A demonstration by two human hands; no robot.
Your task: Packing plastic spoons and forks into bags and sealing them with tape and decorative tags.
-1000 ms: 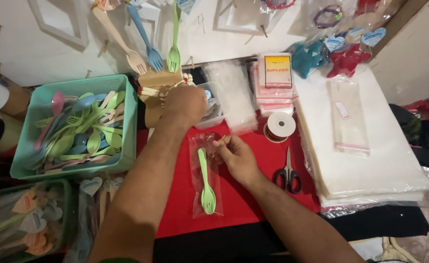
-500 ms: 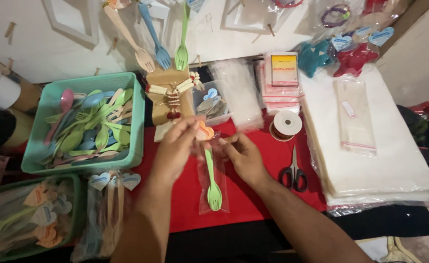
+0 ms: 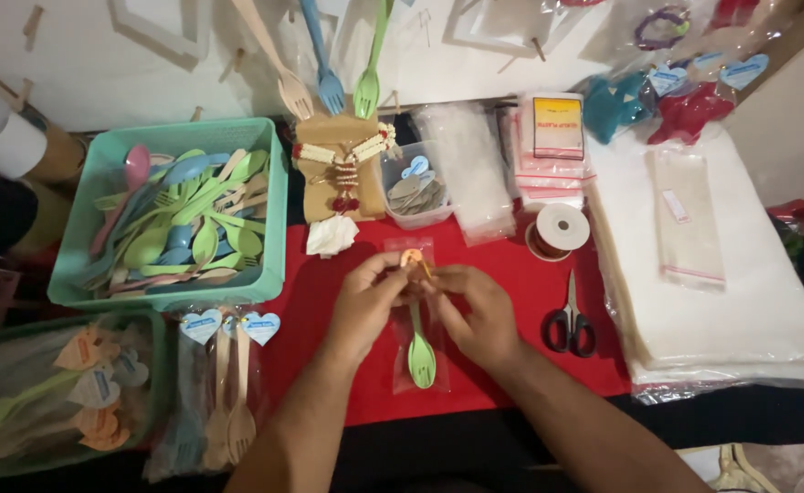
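hands meet over red mat [image 3: 511,274]. left hand [image 3: 365,306] and right hand [image 3: 475,310] both pinch top of clear bag [image 3: 417,319], fingertips close together around small orange tag [image 3: 412,258]. green spoon [image 3: 419,342] lies inside bag, bowl toward the person. teal basket [image 3: 91,205] of pastel spoons sits at left. scissors [image 3: 569,319] and ribbon spool [image 3: 559,228] lie right of hands, stack of clear bags [image 3: 721,301] beyond.
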